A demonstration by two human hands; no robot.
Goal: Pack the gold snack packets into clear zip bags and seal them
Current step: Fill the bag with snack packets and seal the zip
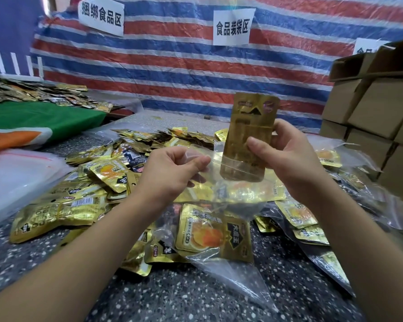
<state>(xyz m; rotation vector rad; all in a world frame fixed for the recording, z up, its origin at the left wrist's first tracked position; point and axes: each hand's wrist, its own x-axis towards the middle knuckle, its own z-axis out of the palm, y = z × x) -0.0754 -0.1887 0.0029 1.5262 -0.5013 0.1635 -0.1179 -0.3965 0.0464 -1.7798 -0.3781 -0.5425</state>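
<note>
- My right hand is gripping a gold snack packet upright just right of the frame's centre, thumb across its front and fingers curled behind it.
- The packet's lower end is sitting inside the mouth of a clear zip bag, while its upper part is standing clear above the opening.
- My left hand is pinching the bag's open edge between thumb and curled fingers, just left of centre, holding the mouth apart from the packet.
- The bag is hanging below both hands, and more gold packets are showing through its plastic.
- A heap of loose gold packets is spreading across the speckled bench through the middle of the frame.
- Another clear bag holding packets is lying on the bench at lower centre.
- A stack of empty clear bags is lying at the left edge.
- Cardboard boxes are standing stacked at the right.
- A red, white and blue striped tarp is hanging behind, carrying white paper signs.
- A further pile of packets is lying on a green cloth at upper left.
</note>
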